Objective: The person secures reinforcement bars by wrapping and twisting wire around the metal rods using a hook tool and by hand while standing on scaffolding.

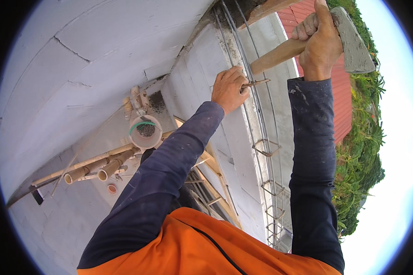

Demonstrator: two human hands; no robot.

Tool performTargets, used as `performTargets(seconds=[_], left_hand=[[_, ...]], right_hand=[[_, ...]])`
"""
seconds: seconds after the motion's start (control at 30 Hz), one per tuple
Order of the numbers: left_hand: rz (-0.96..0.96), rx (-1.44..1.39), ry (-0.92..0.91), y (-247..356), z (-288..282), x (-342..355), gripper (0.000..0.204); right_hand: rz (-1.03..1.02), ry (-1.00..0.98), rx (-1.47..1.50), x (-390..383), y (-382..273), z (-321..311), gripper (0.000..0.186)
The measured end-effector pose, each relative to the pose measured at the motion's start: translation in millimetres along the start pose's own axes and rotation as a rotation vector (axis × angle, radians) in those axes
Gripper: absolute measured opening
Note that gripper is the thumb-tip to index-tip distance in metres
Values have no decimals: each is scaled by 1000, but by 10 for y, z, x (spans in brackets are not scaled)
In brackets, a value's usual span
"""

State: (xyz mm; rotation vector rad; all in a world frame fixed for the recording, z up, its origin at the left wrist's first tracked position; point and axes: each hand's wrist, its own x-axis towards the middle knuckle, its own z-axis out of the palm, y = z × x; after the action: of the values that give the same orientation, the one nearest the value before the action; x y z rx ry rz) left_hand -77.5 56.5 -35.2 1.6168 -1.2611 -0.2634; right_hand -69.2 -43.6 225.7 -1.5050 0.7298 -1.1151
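Note:
My right hand (323, 46) is raised at the upper right, its fingers wrapped round a hatchet near the head. The hatchet has a thick wooden handle (277, 56) and a broad grey, mortar-stained head (352, 43). My left hand (231, 89) is closed at the top of the wall, pinching a thin, rusty nail (257, 83) that points right across the steel bars. Long reinforcing bars (261, 117) with square ties run along the wall top, right beside my left hand. The hatchet handle's end lies just above and right of that hand.
Below left, a white bucket (157, 133) with a green handle holds grey mortar. Bamboo poles (110, 165) form scaffolding near it. A white block wall (92, 59) rises on the left. Beyond the wall top are a red metal roof (344, 110) and green plants (360, 165). A timber (268, 10) crosses above.

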Motion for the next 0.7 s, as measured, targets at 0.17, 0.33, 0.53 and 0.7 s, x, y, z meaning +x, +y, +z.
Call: performTargets(seconds=[0.17,0.33,0.53,0.7], left_hand=[[-16,94,22,26,54,-73,16],[-29,74,5,59,17,-73,16],[-68,80,-38,34,35,-83,19],[-64,82,-12,107,53,-75,18]], right_hand=[[-149,116,-265,-128,288,119,38],[-46,5,-136,-159,298,-49,34],[-97,-7,-99,-206,-6,-103,40],[-377,-2,-53,-783,-1108,-449,47]])
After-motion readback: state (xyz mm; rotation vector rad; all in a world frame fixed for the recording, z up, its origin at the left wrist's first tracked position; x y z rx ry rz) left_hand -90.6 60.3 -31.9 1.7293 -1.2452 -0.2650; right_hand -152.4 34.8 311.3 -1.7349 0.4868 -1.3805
